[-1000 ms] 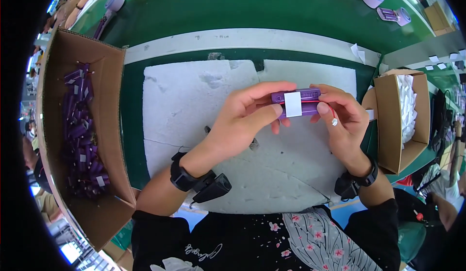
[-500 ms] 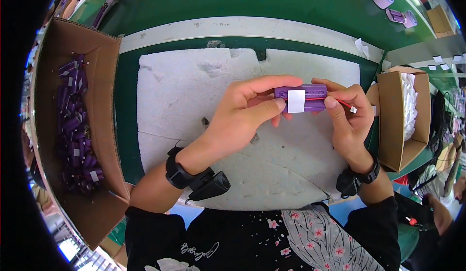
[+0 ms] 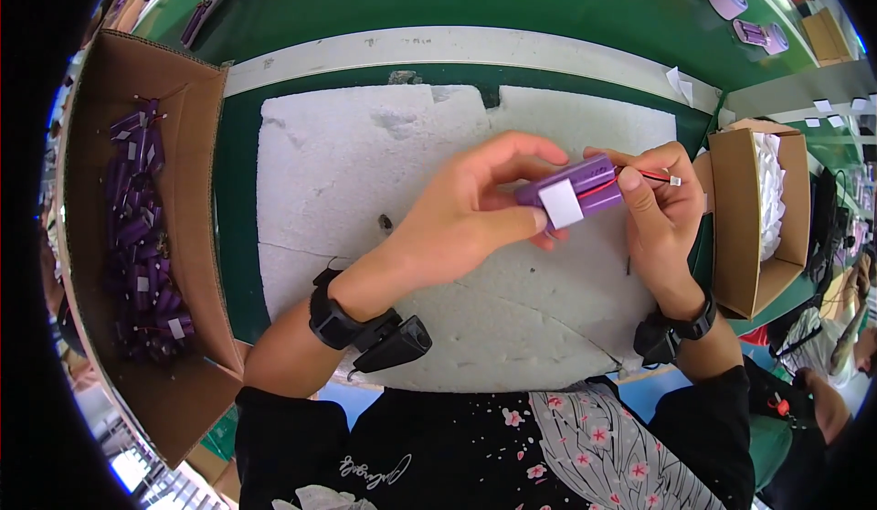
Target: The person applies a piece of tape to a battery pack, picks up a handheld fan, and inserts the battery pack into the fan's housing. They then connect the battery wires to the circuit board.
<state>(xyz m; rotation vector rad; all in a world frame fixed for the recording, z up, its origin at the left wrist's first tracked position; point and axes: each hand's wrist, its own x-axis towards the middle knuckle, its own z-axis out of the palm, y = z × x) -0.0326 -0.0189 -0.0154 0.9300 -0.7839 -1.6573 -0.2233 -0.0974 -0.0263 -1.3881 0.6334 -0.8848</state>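
A purple battery pack (image 3: pixel 585 175) is being held at a slant by two bare hands above the right half of a white foam board (image 3: pixel 365 144), its right end being angled toward the far side. The left end is being gripped by the left hand (image 3: pixel 461 213), the thumb being set at the edge of a white label (image 3: pixel 561 204), the fingers being closed only to the pack's thickness. At the right end, thin wires (image 3: pixel 650 175) are being pinched by the right hand (image 3: pixel 662 213), thumb and forefinger nearly meeting; whether its other fingers are touching the pack cannot be told. A small white plug (image 3: pixel 675 181) is being left free. The wires, it appears, are being arranged; a steady left grip and unstrained wires are seemingly being called for next. More packs (image 3: pixel 137 227) are being kept in a cardboard box (image 3: pixel 196 236) at left.
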